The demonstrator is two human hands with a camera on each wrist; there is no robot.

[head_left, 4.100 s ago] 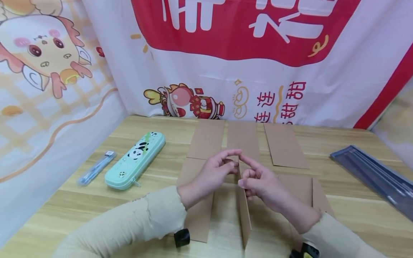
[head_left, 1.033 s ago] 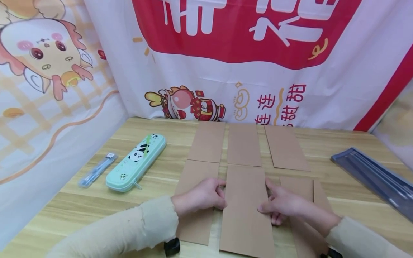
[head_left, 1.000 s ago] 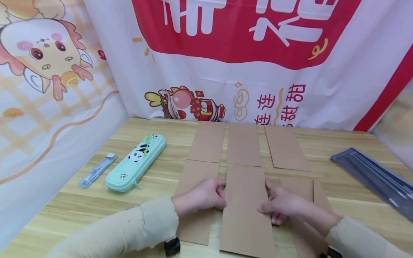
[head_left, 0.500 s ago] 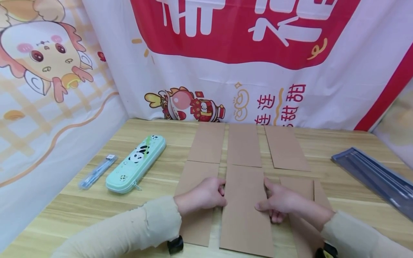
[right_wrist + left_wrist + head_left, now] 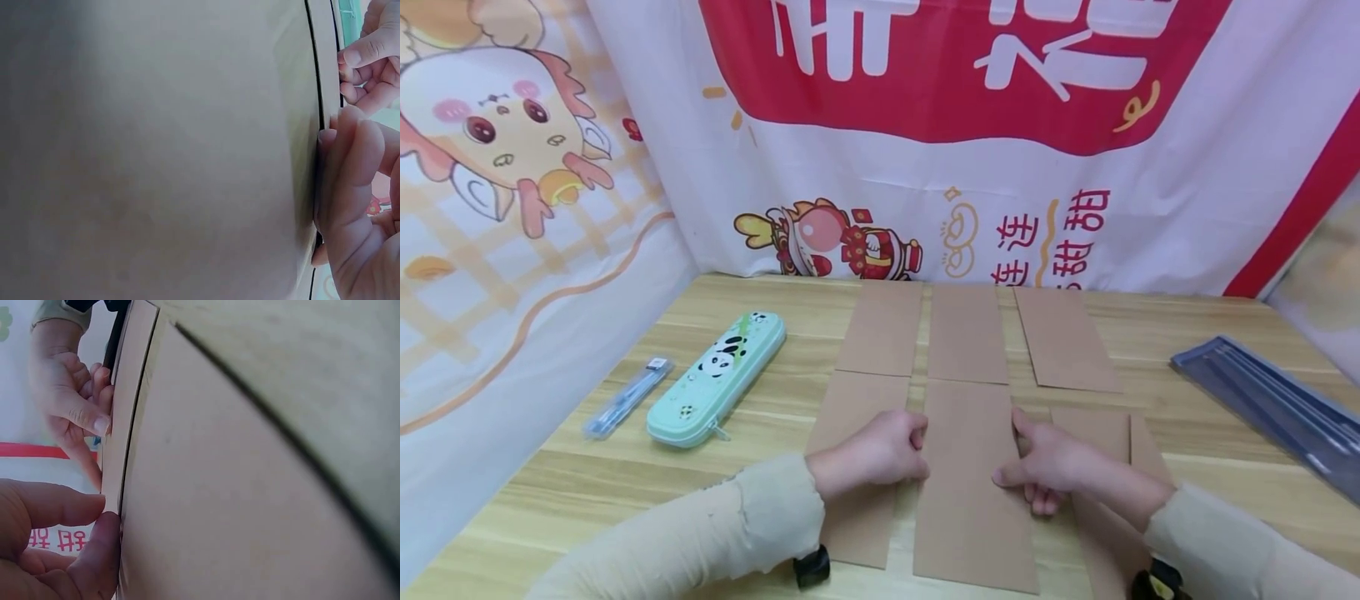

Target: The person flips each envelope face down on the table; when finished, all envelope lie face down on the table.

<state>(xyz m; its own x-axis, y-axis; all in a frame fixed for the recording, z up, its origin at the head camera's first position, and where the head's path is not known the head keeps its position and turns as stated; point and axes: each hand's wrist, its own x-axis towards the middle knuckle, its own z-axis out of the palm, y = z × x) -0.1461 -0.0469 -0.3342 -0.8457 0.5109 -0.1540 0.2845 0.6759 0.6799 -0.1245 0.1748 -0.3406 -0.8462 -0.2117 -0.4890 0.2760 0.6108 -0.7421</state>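
Observation:
A brown cardboard sheet (image 5: 973, 525) lies flat in the middle of the near row, its far edge right at the cardboard piece (image 5: 966, 333) beyond. My left hand (image 5: 880, 450) holds its left edge with bent fingers and thumb. On the opposite edge, my right hand (image 5: 1052, 462) has the thumb over the top face and the other fingers along the side. The left wrist view shows the left hand's fingertips (image 5: 103, 531) close against the sheet's rim. In the right wrist view, the right fingers (image 5: 350, 175) lie along the edge.
More cardboard pieces flank it: a left column (image 5: 880, 329), one at back right (image 5: 1067, 337), and overlapping ones (image 5: 1097, 442) under my right forearm. A mint panda pencil case (image 5: 718, 379) and a slim clear case (image 5: 628, 398) lie left; a dark-blue pouch (image 5: 1270, 408) lies right.
About four seconds ago the sheet stood on edge between both hands; now it lies flat, with a hand at each side. Over the last second the hands have barely moved.

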